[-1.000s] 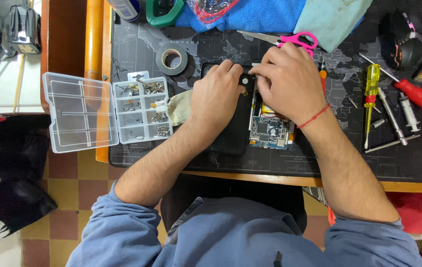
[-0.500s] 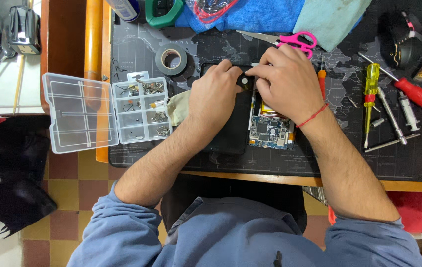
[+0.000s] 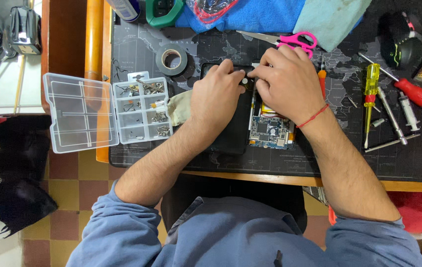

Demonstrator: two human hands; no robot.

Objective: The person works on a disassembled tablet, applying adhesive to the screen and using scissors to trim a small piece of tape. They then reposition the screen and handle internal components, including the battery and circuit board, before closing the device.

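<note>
Both hands are bent over a black device [image 3: 230, 133] that lies open on the dark mat [image 3: 349, 163] of the table. The left hand [image 3: 217, 97] is pressed on the device's top end, and its fingers are curled around the edge. The right hand [image 3: 286, 85] is pinched at the same top edge, close against the left fingers, and a small round part [image 3: 244, 80] is seen between them. Whether that part is held or only touched cannot be told. A blue circuit board [image 3: 270, 132] is laid bare just right of the device's black cover.

A small piece looks to be worked loose or set in at the top end. Steady fingers and a gentle pull seem to be called for next, so that nothing gets bent.

Left of the device, a clear parts box [image 3: 141, 111] is kept open, with its lid [image 3: 79, 112] folded flat farther left. Small screws and metal bits are kept in its little squares. A roll of tape [image 3: 171, 60] is placed up and left of the device. Pink scissors [image 3: 295, 39] are laid just above it. Far right of it, a yellow screwdriver [image 3: 371, 91] and a red screwdriver [image 3: 414, 91] are laid out.
</note>
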